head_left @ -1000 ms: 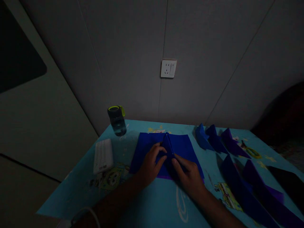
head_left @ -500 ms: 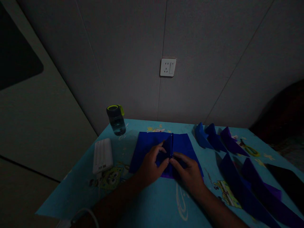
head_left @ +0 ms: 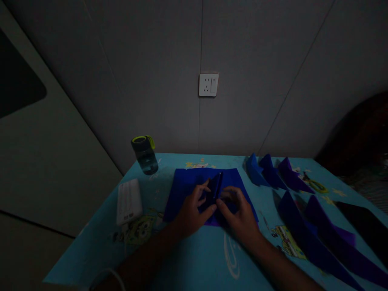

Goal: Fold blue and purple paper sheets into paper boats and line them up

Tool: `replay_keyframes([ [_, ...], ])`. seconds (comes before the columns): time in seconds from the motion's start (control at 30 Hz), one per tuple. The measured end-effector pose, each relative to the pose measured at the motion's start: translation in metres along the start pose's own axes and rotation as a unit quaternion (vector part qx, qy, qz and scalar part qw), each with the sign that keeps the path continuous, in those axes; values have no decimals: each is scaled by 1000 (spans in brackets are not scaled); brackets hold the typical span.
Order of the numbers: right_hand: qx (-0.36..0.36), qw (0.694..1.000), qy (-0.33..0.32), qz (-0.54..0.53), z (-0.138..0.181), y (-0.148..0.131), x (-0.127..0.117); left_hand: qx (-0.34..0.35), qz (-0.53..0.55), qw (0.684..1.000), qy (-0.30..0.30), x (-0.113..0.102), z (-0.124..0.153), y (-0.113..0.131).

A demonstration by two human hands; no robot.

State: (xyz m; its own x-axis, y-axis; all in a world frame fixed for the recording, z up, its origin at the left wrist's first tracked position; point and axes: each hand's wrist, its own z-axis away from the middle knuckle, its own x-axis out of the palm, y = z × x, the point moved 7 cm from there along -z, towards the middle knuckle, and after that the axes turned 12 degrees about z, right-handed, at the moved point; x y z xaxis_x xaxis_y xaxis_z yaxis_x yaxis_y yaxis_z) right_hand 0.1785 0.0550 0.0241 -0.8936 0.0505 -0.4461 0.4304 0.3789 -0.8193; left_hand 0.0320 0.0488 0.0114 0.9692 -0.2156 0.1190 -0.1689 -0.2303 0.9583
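Observation:
A folded piece of blue paper [head_left: 217, 186] stands up on edge, leaning a little to the right, between my hands. My left hand [head_left: 194, 212] is closed on its left side, with the thumb at the near lower corner and the fingers behind. On the other side, my right hand [head_left: 239, 214] has its thumb at that same corner and its curled fingers by the right face. Beneath both hands lie flat blue sheets of paper [head_left: 184, 188], with a purple edge showing at the front. The dim light hides the finer folds.
Several folded paper boats, among them a light blue one [head_left: 255, 171] and a purple one [head_left: 292, 176], line the right side. Scissors [head_left: 317, 186] and a black flat device [head_left: 363, 222] lie beyond. At left are a bottle [head_left: 145, 155] and a white power bank [head_left: 129, 202] with a cable.
The folded paper has gone from nearly upright to leaning right. My right fingers have lifted and curled slightly higher beside it. The whole view has shifted a little.

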Motion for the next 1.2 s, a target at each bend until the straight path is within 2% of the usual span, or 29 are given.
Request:
replay_keyframes([
  [0.17, 21, 999, -25, -15, 1, 6, 2, -12, 7, 1000, 2, -1, 1, 2],
  [0.37, 33, 999, -6, -25, 0, 13, -2, 3, -49, 998, 24, -5, 2, 2],
  [0.43, 24, 1000, 5, -18, -2, 12, -5, -13, -49, 998, 34, -7, 1, 3],
  [0.6, 27, 1000, 14, -5, -3, 9, -10, -107, 66, 991, 35, -7, 0, -1],
  [0.73, 60, 996, 8, -60, -3, 14, -9, -106, 229, 967, 30, -2, -3, 0],
  [0.83, 35, 996, 13, -83, -4, 11, -13, -99, 306, 946, 30, 0, -4, 2],
  [0.93, -9, 998, 9, -62, -6, 3, -17, -92, 337, 936, 37, -2, -4, 5],
  [1.07, -31, 999, 0, -34, -7, -1, -20, -90, 357, 929, 25, -2, -4, 6],
  [1.2, -25, 999, -28, -15, -8, -1, -15, -99, 291, 950, 58, -7, -3, -1],
])
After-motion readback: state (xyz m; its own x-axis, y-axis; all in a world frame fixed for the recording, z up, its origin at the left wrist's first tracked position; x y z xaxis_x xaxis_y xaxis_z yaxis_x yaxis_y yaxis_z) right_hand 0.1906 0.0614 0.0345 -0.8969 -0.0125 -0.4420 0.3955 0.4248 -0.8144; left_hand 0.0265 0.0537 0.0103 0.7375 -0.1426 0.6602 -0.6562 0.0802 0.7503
